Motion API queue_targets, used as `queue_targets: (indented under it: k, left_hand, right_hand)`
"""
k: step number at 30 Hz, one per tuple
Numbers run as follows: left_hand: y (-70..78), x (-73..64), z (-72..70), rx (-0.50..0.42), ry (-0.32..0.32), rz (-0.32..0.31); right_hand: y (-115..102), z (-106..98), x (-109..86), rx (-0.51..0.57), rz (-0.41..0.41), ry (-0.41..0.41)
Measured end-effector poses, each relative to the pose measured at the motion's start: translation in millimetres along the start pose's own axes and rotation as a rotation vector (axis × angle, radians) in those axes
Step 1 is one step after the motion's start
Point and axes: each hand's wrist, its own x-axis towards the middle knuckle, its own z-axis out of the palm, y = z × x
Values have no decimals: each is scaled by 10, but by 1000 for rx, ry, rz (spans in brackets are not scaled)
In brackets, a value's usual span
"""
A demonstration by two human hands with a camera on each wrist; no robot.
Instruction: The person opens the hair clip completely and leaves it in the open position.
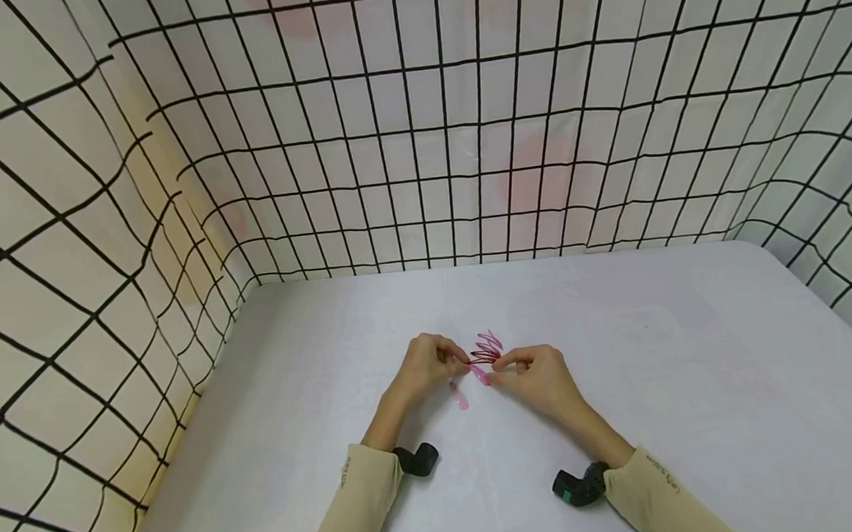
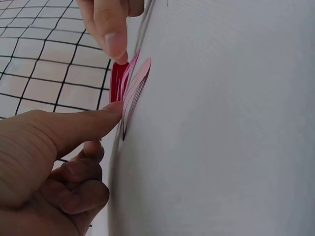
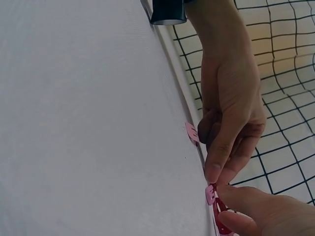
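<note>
Between both hands is a bright pink snap hair clip (image 1: 481, 374), which looks deeper red in the left wrist view. My left hand (image 1: 427, 363) pinches its far-left end between thumb and fingertips. My right hand (image 1: 541, 380) pinches the opposite end with thumb and forefinger. Just behind the fingertips lie several dark red hair clips (image 1: 485, 356), with pink hair clips (image 1: 486, 341) beyond them in a row. A pale pink hair clip (image 1: 461, 397) lies on the table nearer to me, beside the left hand; it also shows in the right wrist view (image 3: 191, 132).
The hands work over a white-covered table (image 1: 311, 323). A black grid net (image 1: 446, 124) stands along the back and sides, before white sheeting. Black wrist cameras (image 1: 419, 460) sit at the cuffs of the beige sleeves (image 1: 357, 502).
</note>
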Motion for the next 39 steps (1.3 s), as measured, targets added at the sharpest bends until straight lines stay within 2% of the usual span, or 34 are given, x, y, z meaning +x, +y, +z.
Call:
queue_targets:
  k: [4,13,25,31,39]
  left_hand:
    - [18,-1,-6,2,-14,2]
    - [46,0,-11,26,-6,5]
    - [45,-35,-102,28,0,-30]
    - [58,-58,-129,10,-34,-36]
    - [90,-69,-149,8,-64,-10]
  right_hand:
    - [-26,11,-24,-53,-40,-34]
    - [-8,33,-19,-95,-104,-26]
    - [-43,-11,-24,-44,-80,-65]
    - [-30,-43,-22,9,-53,-129]
    - [-22,-78,-32,69,-25,-198]
